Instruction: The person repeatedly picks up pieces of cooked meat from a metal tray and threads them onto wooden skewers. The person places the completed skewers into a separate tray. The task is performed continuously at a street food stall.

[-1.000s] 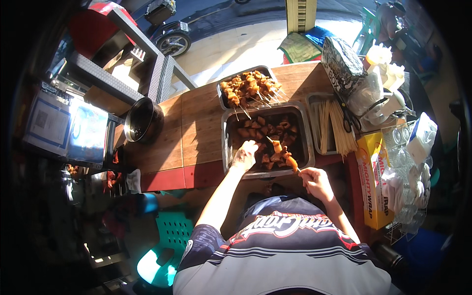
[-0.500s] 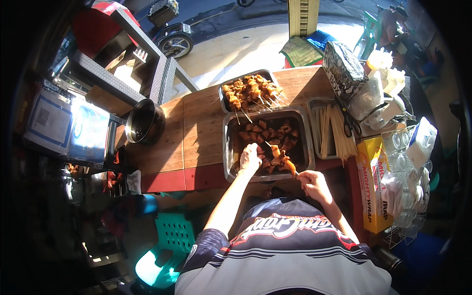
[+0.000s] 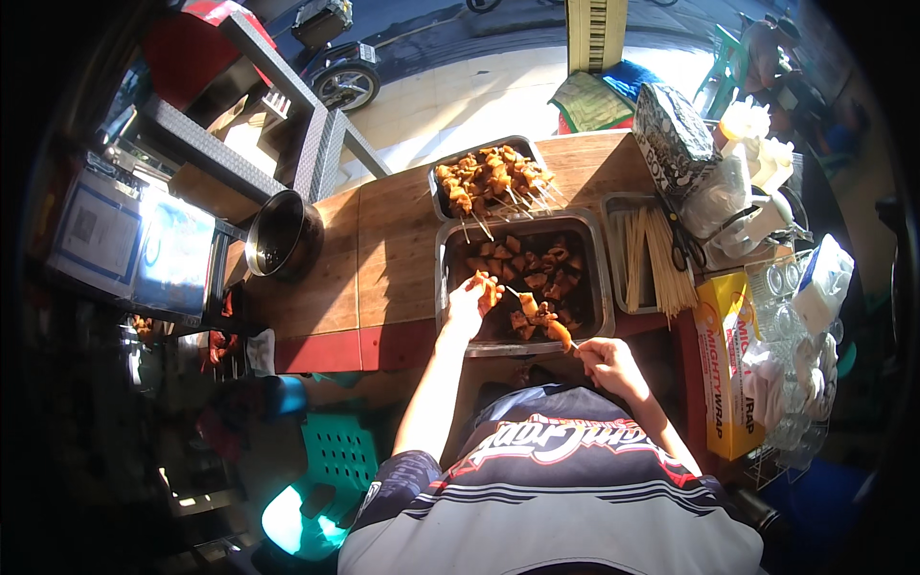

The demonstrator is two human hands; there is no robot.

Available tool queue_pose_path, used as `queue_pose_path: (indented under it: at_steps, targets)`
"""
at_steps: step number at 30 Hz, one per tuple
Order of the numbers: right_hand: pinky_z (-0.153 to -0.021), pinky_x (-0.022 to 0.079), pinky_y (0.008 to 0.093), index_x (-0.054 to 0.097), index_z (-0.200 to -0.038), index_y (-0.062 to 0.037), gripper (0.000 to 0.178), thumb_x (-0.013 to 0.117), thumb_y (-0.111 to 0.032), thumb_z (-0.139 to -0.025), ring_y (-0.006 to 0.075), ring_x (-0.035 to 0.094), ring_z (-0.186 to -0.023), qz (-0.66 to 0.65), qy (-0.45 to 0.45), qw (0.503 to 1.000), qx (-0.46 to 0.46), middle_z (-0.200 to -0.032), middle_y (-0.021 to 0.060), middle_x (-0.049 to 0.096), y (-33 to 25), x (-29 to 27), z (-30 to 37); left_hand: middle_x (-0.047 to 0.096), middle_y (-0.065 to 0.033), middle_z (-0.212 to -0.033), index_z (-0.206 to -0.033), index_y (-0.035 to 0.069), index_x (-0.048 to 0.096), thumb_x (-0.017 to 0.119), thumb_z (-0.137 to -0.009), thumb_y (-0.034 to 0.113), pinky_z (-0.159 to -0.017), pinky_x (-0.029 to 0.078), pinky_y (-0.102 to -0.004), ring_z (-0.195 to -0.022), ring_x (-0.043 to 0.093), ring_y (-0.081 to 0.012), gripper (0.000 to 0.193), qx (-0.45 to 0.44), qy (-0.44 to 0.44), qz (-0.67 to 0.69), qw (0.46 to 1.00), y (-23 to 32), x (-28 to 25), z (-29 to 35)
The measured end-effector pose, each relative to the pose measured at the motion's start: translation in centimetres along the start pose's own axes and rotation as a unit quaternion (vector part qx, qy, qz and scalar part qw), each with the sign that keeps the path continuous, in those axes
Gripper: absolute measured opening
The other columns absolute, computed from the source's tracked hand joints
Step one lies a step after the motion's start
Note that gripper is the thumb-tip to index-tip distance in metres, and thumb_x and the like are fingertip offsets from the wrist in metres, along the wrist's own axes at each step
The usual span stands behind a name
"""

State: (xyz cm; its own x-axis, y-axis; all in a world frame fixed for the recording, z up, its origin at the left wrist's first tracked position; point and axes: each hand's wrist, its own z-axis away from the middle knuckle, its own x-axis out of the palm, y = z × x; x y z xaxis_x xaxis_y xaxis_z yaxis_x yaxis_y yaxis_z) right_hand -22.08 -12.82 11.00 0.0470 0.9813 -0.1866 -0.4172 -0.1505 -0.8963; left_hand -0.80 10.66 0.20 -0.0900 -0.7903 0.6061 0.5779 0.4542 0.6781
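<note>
Pinching a meat piece (image 3: 491, 287) over the near-left part of the steel tray (image 3: 597, 287), the left hand (image 3: 470, 305) keeps a closed grip. Right hand (image 3: 606, 362), just outside the tray's near rim, pinches a half-loaded skewer (image 3: 539, 316). Best to steady the stick low over the tray on the desk (image 3: 383, 249) and push the piece squarely onto its tip.
</note>
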Motion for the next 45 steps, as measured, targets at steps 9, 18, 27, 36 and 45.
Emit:
queue_pose_path:
  at_steps: [9, 18, 27, 36, 45]
  targets:
    - [-0.042, 0.041, 0.0231, 0.069, -0.095, 0.0013, 0.014, 0.058, -0.007, -0.091, 0.0071, 0.052, -0.046, 0.017, -0.027, 0.999, 0.007, -0.062, 0.0029, 0.059, -1.3, 0.5, 0.5, 0.068, -0.0136, -0.108, -0.105, 0.007, 0.065, 0.059, -0.091, 0.001, -0.088, 0.056, -0.0374, -0.099, 0.067, -0.0283, 0.016, 0.012, -0.057, 0.097, 0.994, 0.6, 0.9, 0.2]
    - [-0.041, 0.038, 0.0220, 0.068, -0.095, 0.0016, 0.014, 0.058, -0.008, -0.093, 0.0060, 0.049, -0.044, -0.015, -0.034, 0.999, 0.029, -0.061, 0.0023, 0.058, -1.6, 0.9, 0.7, 0.067, -0.0103, -0.106, -0.106, 0.008, 0.063, 0.060, -0.092, 0.002, -0.090, 0.055, -0.0331, -0.100, 0.066, -0.0242, 0.015, 0.048, -0.035, 0.071, 0.996, 0.4, 3.2, 1.4]
    - [-0.040, 0.035, 0.0212, 0.067, -0.096, 0.0013, 0.013, 0.057, -0.006, -0.094, 0.0046, 0.046, -0.043, -0.107, -0.026, 0.993, 0.035, -0.061, 0.0016, 0.057, -1.2, 1.9, 0.6, 0.066, -0.0136, -0.109, -0.109, 0.005, 0.059, 0.055, -0.092, -0.002, -0.087, 0.058, -0.0318, -0.101, 0.067, -0.0248, 0.019, 0.054, 0.006, 0.114, 0.992, -0.7, 5.1, 1.9]
    - [-0.040, 0.036, 0.0206, 0.067, -0.095, 0.0009, 0.013, 0.057, -0.007, -0.094, 0.0046, 0.047, -0.043, -0.107, -0.015, 0.993, 0.047, -0.061, 0.0015, 0.057, -1.3, 2.1, 0.4, 0.065, -0.0128, -0.109, -0.110, 0.005, 0.058, 0.054, -0.093, 0.000, -0.085, 0.058, -0.0311, -0.101, 0.066, -0.0240, 0.018, 0.069, -0.034, 0.086, 0.993, -1.0, 6.1, 3.1]
    - [-0.042, 0.038, 0.0202, 0.067, -0.095, 0.0008, 0.013, 0.059, -0.009, -0.093, 0.0058, 0.050, -0.046, -0.079, -0.032, 0.995, 0.054, -0.062, 0.0025, 0.058, -1.6, 2.1, 0.2, 0.065, -0.0133, -0.110, -0.112, 0.003, 0.059, 0.051, -0.093, -0.002, -0.087, 0.057, -0.0325, -0.104, 0.065, -0.0248, 0.021, 0.036, -0.013, 0.065, 0.997, -1.2, 6.4, 3.4]
